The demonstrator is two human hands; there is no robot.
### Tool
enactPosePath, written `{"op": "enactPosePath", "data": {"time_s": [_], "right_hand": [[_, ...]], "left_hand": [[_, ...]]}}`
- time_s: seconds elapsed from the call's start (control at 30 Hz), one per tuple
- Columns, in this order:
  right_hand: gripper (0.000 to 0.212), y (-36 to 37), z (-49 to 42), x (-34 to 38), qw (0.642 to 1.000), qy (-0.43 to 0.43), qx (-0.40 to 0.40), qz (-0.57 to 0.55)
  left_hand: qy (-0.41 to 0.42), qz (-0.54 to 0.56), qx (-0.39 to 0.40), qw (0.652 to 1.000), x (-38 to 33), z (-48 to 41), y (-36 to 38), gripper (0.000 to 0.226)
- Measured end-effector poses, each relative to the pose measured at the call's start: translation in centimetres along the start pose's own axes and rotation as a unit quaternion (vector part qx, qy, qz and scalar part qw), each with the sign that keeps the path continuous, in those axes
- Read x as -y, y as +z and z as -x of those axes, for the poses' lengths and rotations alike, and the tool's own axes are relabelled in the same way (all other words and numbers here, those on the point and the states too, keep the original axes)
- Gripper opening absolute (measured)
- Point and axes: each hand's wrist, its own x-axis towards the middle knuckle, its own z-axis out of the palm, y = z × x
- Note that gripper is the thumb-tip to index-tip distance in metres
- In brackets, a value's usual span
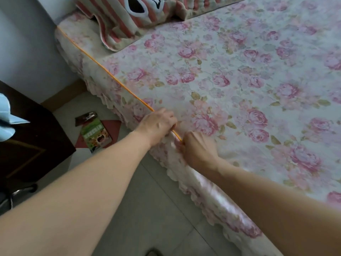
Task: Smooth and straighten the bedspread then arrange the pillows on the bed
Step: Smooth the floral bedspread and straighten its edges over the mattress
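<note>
Both: L hand (158, 124) & R hand (198, 150) grip bedspread (239, 74) edge.

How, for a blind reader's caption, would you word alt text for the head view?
The left hand and right hand grip the orange-piped side edge of a pink floral bedspread. Striped pillows lie at the bed's head; packets lie on the floor.

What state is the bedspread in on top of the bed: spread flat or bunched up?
Spread flat. The bedspread lies smooth across the top; the left hand and right hand grip its piping at the edge.
</note>
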Motion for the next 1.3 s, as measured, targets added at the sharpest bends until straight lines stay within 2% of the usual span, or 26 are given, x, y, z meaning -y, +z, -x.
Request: {"op": "enactPosePath", "data": {"time_s": [0.1,0.17,0.2,0.27,0.3,0.33,0.37,0.4,0.43,0.47,0.53,0.6,0.67,0.73,0.8,0.83,0.87,0.9,0.93,0.97,1.0,1.03,1.07,1.1,1.2,1.3], "right_hand": [[0.032,0.0,-0.8,0.8,0.999,0.046,0.008,-0.002],[0.029,0.0,-0.7,1.2,1.0,0.029,0.009,-0.007],[0.029,0.0,-0.6,1.3,1.0,0.01,0.021,-0.02],[0.027,0.0,-0.6,0.9,0.997,-0.017,0.048,-0.064],[0.025,-0.1,-0.8,0.6,0.995,-0.026,0.044,-0.081],[0.02,-0.1,-1.0,0.0,0.995,-0.043,0.0,-0.095],[0.013,0.0,-1.5,-0.8,0.991,-0.052,-0.082,-0.094],[0.008,0.0,-1.9,-1.7,0.982,-0.031,-0.167,-0.077],[0.019,-0.1,-2.4,-3.0,0.97,0.028,-0.234,-0.063],[0.033,-0.5,-3.0,-4.3,0.957,0.107,-0.261,-0.066],[0.054,-0.8,-4.0,-6.0,0.935,0.261,-0.227,-0.078],[0.062,0.1,-6.0,-5.2,0.931,0.321,-0.168,-0.047],[0.062,1.5,-8.8,-1.5,0.957,0.256,-0.138,-0.02],[0.059,2.1,-11.6,3.4,0.986,0.117,-0.121,-0.023],[0.06,2.7,-14.2,9.0,0.997,0.008,-0.076,-0.026],[0.062,3.5,-15.2,11.2,0.998,0.004,-0.045,-0.045],[0.067,2.7,-15.2,12.9,0.988,0.037,-0.015,-0.146],[0.08,2.3,-14.7,13.6,0.948,0.068,0.015,-0.311],[0.091,2.8,-14.9,13.6,0.929,-0.02,0.048,-0.366],[0.087,2.9,-14.8,13.0,0.953,-0.138,0.029,-0.267],[0.068,1.9,-14.3,12.5,0.972,-0.204,0.073,-0.095],[0.049,1.5,-14.6,11.8,0.977,-0.175,0.103,-0.066],[0.043,1.0,-15.2,10.7,0.987,-0.158,0.024,-0.036],[0.046,0.5,-16.1,10.3,0.982,-0.179,-0.008,-0.061],[0.037,-0.8,-18.3,8.5,0.965,-0.226,0.018,-0.134],[0.032,-1.1,-19.9,8.2,0.981,-0.128,-0.053,-0.137]], "left_hand": [[0.064,-0.001,0.007,0.998,1.1,-0.8,0.1,0.016],[0.154,0.055,-0.01,0.986,2.6,-1.0,0.3,0.012],[0.192,0.072,0.005,0.979,3.4,-1.0,0.2,0.014],[0.224,0.066,0.035,0.972,4.9,-0.9,0.2,0.013],[0.219,0.069,0.039,0.972,5.3,-0.9,0.3,0.008],[0.208,0.088,0.03,0.974,5.7,-0.8,0.3,0.007],[0.186,0.111,0.011,0.976,6.2,-0.8,0.8,0.011],[0.157,0.128,-0.02,0.979,6.8,-0.6,1.0,0.013],[0.122,0.13,-0.051,0.983,7.8,-0.5,1.1,0.013],[0.085,0.121,-0.071,0.986,9.1,-0.4,1.2,0.011],[0.019,0.087,-0.074,0.993,12.2,0.0,1.4,0.016],[-0.038,0.074,-0.051,0.995,15.4,0.5,1.6,0.021],[-0.098,0.131,-0.059,0.985,17.7,1.1,1.8,0.018],[-0.127,0.2,-0.15,0.96,17.9,0.9,1.7,0.014],[-0.089,0.206,-0.242,0.944,16.0,-0.5,0.9,0.021],[-0.06,0.217,-0.251,0.941,14.5,-1.6,0.2,0.025],[-0.022,0.244,-0.22,0.944,12.9,-3.0,-0.3,0.03],[0.016,0.275,-0.158,0.948,11.3,-4.2,-0.9,0.037],[0.038,0.297,-0.082,0.95,10.1,-5.5,-1.3,0.044],[0.042,0.304,-0.016,0.952,9.7,-6.7,-1.1,0.049],[0.031,0.296,0.03,0.954,10.2,-7.7,-0.7,0.051],[0.006,0.277,0.057,0.959,11.4,-8.5,-0.2,0.051],[-0.029,0.256,0.065,0.964,13.3,-8.9,0.3,0.049],[-0.065,0.236,0.065,0.967,15.5,-9.1,0.8,0.049],[-0.143,0.182,0.067,0.97,22.7,-8.3,0.9,0.049],[-0.23,0.174,0.075,0.955,28.3,-6.5,0.4,0.054]]}}
